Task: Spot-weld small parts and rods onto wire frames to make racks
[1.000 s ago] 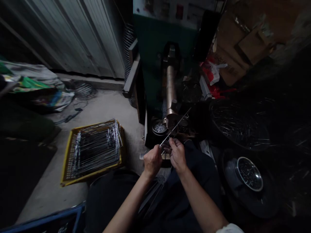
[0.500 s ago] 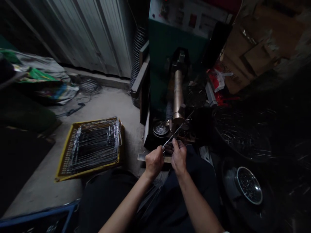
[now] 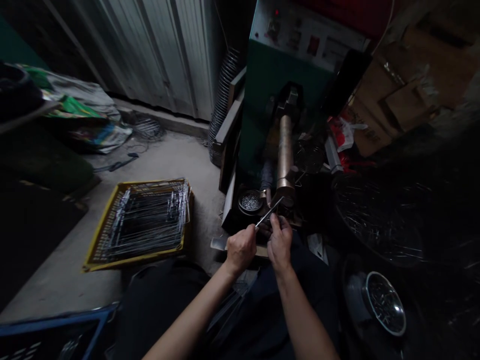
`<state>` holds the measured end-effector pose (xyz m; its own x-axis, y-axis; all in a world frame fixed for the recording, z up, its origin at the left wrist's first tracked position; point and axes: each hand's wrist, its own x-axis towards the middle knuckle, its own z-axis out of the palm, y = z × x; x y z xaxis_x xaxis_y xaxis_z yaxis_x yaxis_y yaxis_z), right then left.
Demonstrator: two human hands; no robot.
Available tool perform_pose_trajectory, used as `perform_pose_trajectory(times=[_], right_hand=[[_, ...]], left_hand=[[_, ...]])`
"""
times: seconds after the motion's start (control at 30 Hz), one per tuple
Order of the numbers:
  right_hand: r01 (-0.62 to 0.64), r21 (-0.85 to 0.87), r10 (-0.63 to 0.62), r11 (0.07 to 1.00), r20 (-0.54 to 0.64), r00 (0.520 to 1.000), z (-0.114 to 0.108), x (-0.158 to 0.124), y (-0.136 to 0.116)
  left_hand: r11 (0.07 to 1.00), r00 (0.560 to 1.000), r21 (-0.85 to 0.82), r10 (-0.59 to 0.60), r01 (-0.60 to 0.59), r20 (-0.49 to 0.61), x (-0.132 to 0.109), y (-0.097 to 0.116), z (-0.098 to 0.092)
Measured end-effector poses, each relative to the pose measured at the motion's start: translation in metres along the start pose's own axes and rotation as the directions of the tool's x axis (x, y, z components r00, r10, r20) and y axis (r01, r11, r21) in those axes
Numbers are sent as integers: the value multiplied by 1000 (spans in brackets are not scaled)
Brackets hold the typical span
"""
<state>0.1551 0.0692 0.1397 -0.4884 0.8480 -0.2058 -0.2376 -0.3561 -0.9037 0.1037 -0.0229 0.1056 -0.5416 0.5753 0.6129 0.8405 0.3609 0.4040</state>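
My left hand point(image 3: 242, 250) is closed around a thin metal rod point(image 3: 270, 212), which points up and to the right. Beside it, my right hand point(image 3: 279, 242) has its thumb and fingers pinched together close to the rod; whatever lies between them is too small and dark to name. Just beyond the rod's far end is the brass-coloured cylinder point(image 3: 285, 155) of a green machine point(image 3: 258, 100), with a narrower, dark-wrapped arm point(image 3: 266, 175) at its left. A round dish of small metal pieces point(image 3: 250, 201) sits left of the rod's tip.
On the floor at left stands a yellow crate point(image 3: 98, 225) filled with wire frames point(image 3: 150, 220). A blue crate point(image 3: 101, 325) is at the lower left. On my right are a bowl of small metal parts point(image 3: 386, 302) and a dark basin of metal pieces point(image 3: 375, 215). Cardboard point(image 3: 408, 105) lies behind.
The rod's far end has come back from beside the cylinder to just in front of it, nearer my hands. The whole view has shifted slightly, moving the machine right and down in the picture.
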Motion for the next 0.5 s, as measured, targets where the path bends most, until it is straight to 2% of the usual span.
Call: perform_pose_trajectory(times=[0.5], right_hand=[[31,-27,-31,999,-14,999,4,4,-6]], left_hand=[[1000,1000,11,2,-2,-2,7,2,-3]])
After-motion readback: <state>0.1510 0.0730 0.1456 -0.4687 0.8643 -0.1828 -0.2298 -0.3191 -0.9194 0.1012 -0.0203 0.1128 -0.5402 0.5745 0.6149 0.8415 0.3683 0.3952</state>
